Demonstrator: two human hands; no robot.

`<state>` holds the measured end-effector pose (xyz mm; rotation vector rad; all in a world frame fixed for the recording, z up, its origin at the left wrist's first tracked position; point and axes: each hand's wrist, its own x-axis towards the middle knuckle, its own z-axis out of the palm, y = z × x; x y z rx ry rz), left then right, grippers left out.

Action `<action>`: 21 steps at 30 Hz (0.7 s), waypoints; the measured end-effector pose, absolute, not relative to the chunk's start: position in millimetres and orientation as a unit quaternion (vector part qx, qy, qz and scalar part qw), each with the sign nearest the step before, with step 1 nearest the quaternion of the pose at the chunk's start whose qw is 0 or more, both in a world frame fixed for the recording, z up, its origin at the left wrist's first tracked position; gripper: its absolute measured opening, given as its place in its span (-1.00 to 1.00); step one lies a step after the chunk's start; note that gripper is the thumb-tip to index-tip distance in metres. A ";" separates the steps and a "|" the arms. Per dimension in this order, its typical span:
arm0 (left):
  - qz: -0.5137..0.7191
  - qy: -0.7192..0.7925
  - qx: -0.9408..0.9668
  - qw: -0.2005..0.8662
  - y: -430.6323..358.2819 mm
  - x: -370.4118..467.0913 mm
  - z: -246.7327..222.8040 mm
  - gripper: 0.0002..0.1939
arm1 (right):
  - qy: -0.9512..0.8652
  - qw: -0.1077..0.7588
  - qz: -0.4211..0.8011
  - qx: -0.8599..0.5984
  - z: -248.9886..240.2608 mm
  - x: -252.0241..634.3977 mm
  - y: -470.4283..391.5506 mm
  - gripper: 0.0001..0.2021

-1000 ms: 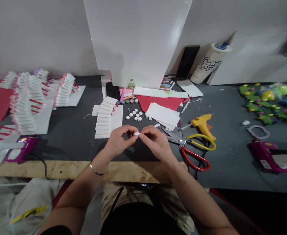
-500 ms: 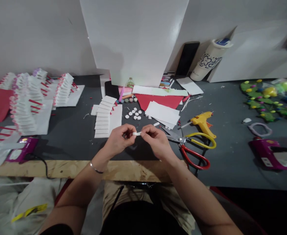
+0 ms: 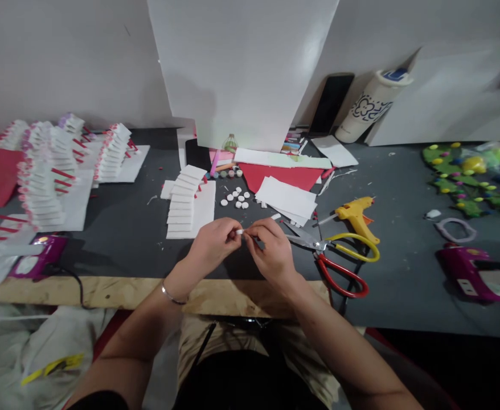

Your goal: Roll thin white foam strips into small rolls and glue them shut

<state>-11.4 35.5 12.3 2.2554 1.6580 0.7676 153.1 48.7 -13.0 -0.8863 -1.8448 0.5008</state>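
Between thumb and fingers, my left hand (image 3: pixel 216 242) pinches a small white strip (image 3: pixel 239 232) that looks coiled. Right beside it, my right hand (image 3: pixel 272 247) has its fingertips pinched together at the strip's free end; whether they grip it is partly hidden. Several small white discs (image 3: pixel 238 196) lie on the dark table just beyond my hands. To their left, a fanned row of white folded pieces (image 3: pixel 181 208) rests on a white sheet (image 3: pixel 204 208). White cards (image 3: pixel 287 198) lie on a red sheet (image 3: pixel 258 175) to the right of the discs.
Large scissors (image 3: pixel 318 245) with yellow and red handles and a yellow glue gun (image 3: pixel 356 216) lie right of my hands. A patterned bottle (image 3: pixel 367 108) and a phone (image 3: pixel 332 105) lean at the back. Finished-looking white fan models (image 3: pixel 45 182) and a purple power strip (image 3: pixel 40 256) stand left.
The white strip between my hands shows shorter now, mostly inside my left fingers. My right fingers have shifted and curled at its end. The view has tilted slightly.
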 end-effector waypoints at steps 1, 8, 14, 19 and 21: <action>0.258 0.565 0.777 0.098 35.5 -11.7 11.1 -0.93 | -0.766 0.492 0.198 -0.363 -13.9 152.6 48.4 -0.85; 0.204 0.554 0.807 -0.018 31.7 -10.2 3.5 -0.87 | -0.819 0.435 0.110 -0.358 -20.7 149.2 42.6 -0.77; 0.249 0.581 0.774 0.031 34.6 -7.6 0.1 -0.90 | -0.777 0.451 0.211 -0.386 -20.2 149.9 47.0 -0.78; 0.329 0.607 0.711 0.133 38.0 -8.4 4.2 -0.91 | -0.677 0.474 0.381 -0.414 -13.1 154.1 53.6 -0.81; 0.342 0.606 0.702 0.149 37.7 -8.6 4.7 -0.89 | -0.658 0.474 0.411 -0.415 -12.3 155.1 54.6 -0.81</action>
